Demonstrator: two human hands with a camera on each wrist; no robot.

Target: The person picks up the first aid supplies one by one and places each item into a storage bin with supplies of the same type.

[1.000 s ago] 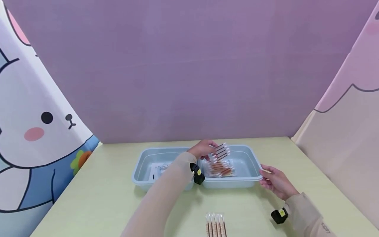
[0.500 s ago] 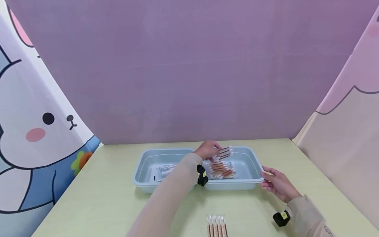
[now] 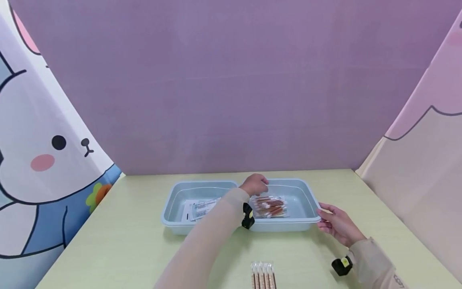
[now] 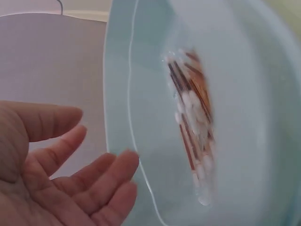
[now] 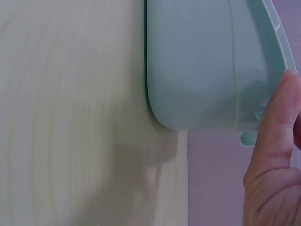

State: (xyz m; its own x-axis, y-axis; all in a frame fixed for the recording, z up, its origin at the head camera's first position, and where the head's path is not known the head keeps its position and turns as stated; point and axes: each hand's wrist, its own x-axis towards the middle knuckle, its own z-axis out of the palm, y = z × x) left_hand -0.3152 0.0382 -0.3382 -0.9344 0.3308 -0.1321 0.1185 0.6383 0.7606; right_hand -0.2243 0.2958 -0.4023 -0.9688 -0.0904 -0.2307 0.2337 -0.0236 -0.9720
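Over the back left of the right-hand pale blue plastic basin (image 3: 304,200) hovers my left hand (image 3: 254,184), holding nothing. In the left wrist view its fingers (image 4: 117,176) are loosely bent, with thumb and fingertips apart. Below it a pile of clear-wrapped cotton swabs (image 4: 190,117), brown-stemmed with white tips, lies on the basin floor. My right hand (image 3: 338,224) grips the same basin's rim at its front right corner. From the right wrist, the thumb (image 5: 277,108) shows pressed along the rim, its fingers mostly hidden behind.
Beside it stands a second blue basin (image 3: 173,206) with white and blue flat packets (image 3: 202,208) in it, partly behind my left forearm. A row of wrapped swabs (image 3: 263,275) lies at the table's near edge. A purple wall (image 3: 231,88) rises behind the table.
The strip of swabs in my left hand has been let go into the right-hand basin, onto the pile there. The right hand keeps its grip on the rim.
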